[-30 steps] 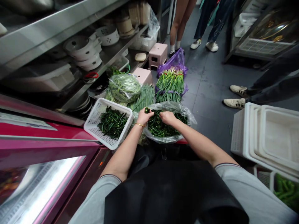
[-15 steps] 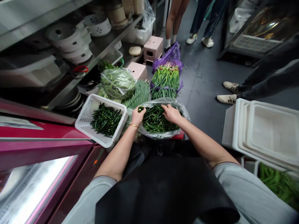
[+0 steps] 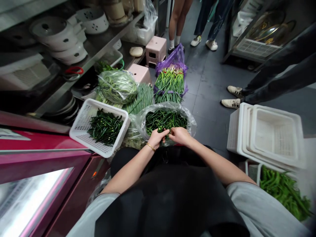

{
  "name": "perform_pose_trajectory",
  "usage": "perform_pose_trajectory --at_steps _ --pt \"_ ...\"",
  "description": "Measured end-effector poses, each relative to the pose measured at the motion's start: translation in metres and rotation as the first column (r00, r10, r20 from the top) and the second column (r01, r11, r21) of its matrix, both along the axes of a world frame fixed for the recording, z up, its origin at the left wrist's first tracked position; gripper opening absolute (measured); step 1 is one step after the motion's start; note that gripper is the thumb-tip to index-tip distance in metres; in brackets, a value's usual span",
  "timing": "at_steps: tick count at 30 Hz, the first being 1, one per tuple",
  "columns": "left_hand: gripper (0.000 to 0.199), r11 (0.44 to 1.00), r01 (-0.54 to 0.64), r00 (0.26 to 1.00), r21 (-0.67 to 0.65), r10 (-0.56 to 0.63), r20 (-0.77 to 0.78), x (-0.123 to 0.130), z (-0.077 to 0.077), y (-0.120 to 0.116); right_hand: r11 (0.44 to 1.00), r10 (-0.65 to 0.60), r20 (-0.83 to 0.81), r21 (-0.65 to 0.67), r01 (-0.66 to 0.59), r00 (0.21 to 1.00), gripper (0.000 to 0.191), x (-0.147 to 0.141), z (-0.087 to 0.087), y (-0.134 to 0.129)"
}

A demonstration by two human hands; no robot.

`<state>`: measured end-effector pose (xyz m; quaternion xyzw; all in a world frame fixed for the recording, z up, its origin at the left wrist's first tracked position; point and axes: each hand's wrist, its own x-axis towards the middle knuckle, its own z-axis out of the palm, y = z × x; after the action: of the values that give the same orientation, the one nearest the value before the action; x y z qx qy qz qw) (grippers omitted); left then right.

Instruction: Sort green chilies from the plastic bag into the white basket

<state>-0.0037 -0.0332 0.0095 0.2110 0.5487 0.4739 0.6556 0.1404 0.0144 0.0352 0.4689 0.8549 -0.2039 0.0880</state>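
Dark green chili peppers (image 3: 168, 119) fill a clear plastic bag (image 3: 192, 124) in front of me. Over the bag's near edge, my left hand (image 3: 155, 139) is closed around a few green chili peppers (image 3: 160, 129), whose ends poke out above the fingers. My right hand (image 3: 180, 135) is pinched closed right beside the left thumb; what lies between its fingertips is too small to make out. To the left stands a white perforated basket (image 3: 77, 127) with a heap of similar chili peppers (image 3: 106, 126) in it.
Behind the bag lie bagged greens (image 3: 118, 86), thin green stalks (image 3: 140, 98) and bundled garlic shoots or scallions (image 3: 170, 82) in purple plastic. Stacked white bins (image 3: 276, 135) and larger green peppers (image 3: 283, 194) are at right. Other people's legs (image 3: 266, 82) stand nearby.
Both hands have come back toward me from the bag's far and side edges and met at its near edge. My right hand has left the peppers and closed into a pinch.
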Motion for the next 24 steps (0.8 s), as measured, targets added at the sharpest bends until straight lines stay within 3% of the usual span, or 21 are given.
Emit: perform_pose_trajectory --at_steps 2,4,6,8,10,12,14,15,17,19,22,24 --pt "0.039 0.999 -0.042 0.999 -0.002 0.042 -0.007 -0.005 -0.003 0.004 0.994 0.108 -0.096 0.03 -0.106 0.989 0.033 -0.002 0.004 0.012" --pt "0.034 0.997 -0.074 0.997 -0.007 0.074 -0.02 -0.016 -0.001 0.009 0.985 0.14 -0.09 0.117 -0.129 0.986 0.034 -0.005 0.004 0.034" --pt "0.027 0.998 -0.063 0.995 0.007 0.063 -0.082 -0.029 0.002 0.017 0.971 0.134 0.038 0.196 -0.139 0.99 0.036 -0.006 0.0 0.06" --pt "0.019 0.995 0.006 0.958 0.102 0.023 -0.284 -0.038 0.006 0.029 0.956 0.175 0.163 0.207 -0.207 0.971 0.036 -0.006 -0.004 0.079" --pt "0.018 0.956 0.163 0.816 0.244 0.008 -0.577 -0.04 0.009 0.045 0.942 0.24 0.19 0.192 -0.276 0.952 0.036 -0.003 -0.003 0.086" --pt "0.024 0.878 0.378 0.611 0.295 0.002 -0.791 -0.037 0.011 0.062 0.938 0.253 0.121 0.212 -0.274 0.96 0.035 0.0 0.002 0.081" --pt "0.021 0.823 0.513 0.472 0.243 -0.033 -0.881 -0.031 0.013 0.076 0.949 0.182 0.002 0.261 -0.176 0.983 0.034 0.001 0.011 0.073" --pt "0.016 0.819 0.531 0.446 0.217 -0.053 -0.893 -0.029 0.013 0.08 0.954 0.115 -0.057 0.284 -0.094 0.992 0.034 0.0 0.015 0.069" --pt "0.01 0.851 0.484 0.488 0.205 -0.067 -0.87 -0.027 0.015 0.083 0.953 -0.045 -0.125 0.292 0.08 0.991 0.034 -0.003 0.021 0.063" --pt "0.017 0.915 0.34 0.632 0.217 -0.052 -0.773 -0.032 0.017 0.077 0.952 -0.14 -0.115 0.258 0.165 0.983 0.035 -0.008 0.018 0.06" --pt "0.019 0.988 0.058 0.889 0.143 0.014 -0.457 -0.049 0.019 0.062 0.981 -0.01 -0.036 0.195 0.016 0.999 0.037 -0.014 0.003 0.057" --pt "0.02 0.997 -0.031 0.97 0.07 0.047 -0.24 -0.06 0.022 0.052 0.982 0.102 0.05 0.152 -0.108 0.994 0.034 -0.016 -0.006 0.056"
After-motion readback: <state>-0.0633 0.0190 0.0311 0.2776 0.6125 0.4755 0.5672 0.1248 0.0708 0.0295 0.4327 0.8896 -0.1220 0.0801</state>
